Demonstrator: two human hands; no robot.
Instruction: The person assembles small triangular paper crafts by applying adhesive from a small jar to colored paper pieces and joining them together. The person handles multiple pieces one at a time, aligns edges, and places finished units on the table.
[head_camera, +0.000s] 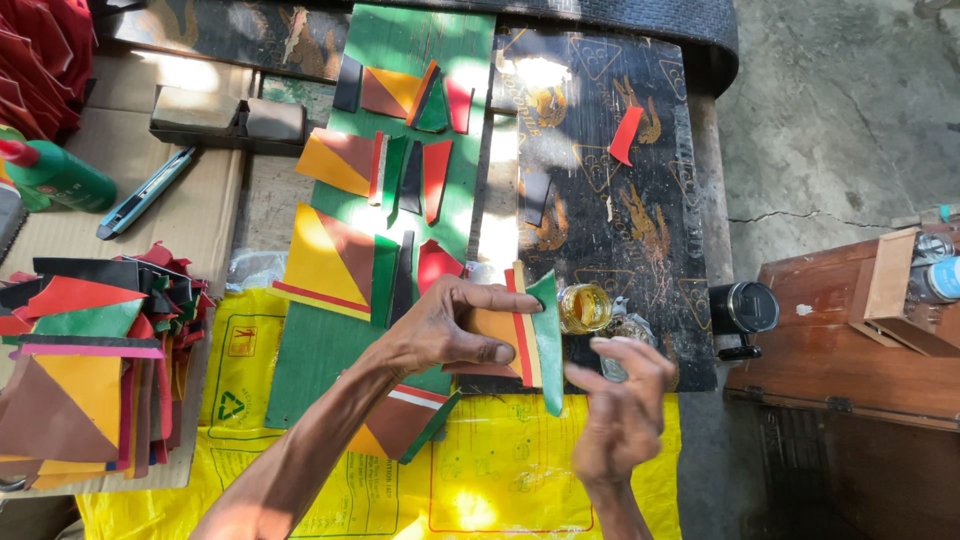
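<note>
The left hand pinches a multicoloured patch upright near the glue jar, its green strip exposed to the right hand's loosely curled, empty fingers.

We count two bare hands, a left hand and a right hand, with one multicoloured patchwork piece of orange, red, cream and green strips between them. On the one long green mat we see four finished multicoloured patchwork pieces, as best we can tell where sun glare washes them out, plus one lone red strip on the one black patterned sheet. We also count one small glass jar of amber liquid, one teal utility knife, one green bottle, one black round lidded cup and one heaped stack of coloured offcuts.
</note>
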